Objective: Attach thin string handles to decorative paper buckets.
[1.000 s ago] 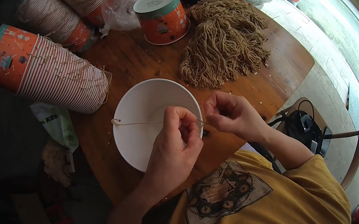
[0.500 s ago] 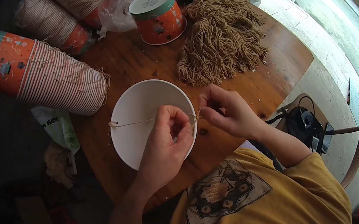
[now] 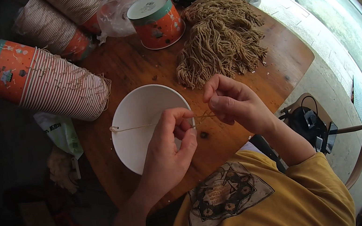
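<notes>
A white-lined paper bucket (image 3: 139, 100) stands mouth up on the table in front of me. A thin tan string (image 3: 133, 128) is looped at its left rim and stretches across the mouth to the right rim. My left hand (image 3: 167, 146) reaches over the mouth, thumb and fingers pinched at the right rim where the string passes; the fingertips partly hide the grip. Just outside that rim, my right hand (image 3: 236, 104) is closed on the string's end and holds it taut to the right.
A heap of tan strings (image 3: 223, 35) lies at the far right of the table (image 3: 286, 58). Beside it an orange bucket (image 3: 156, 24) stands upside down. Nested stacks of strung buckets (image 3: 60, 82) lie at the left and back, near a clear plastic bag (image 3: 116, 16). A chair (image 3: 357, 151) is at right.
My right hand has moved slightly right and away from the rim, drawing the string out. My left hand stays at the right rim. The view has shifted a little.
</notes>
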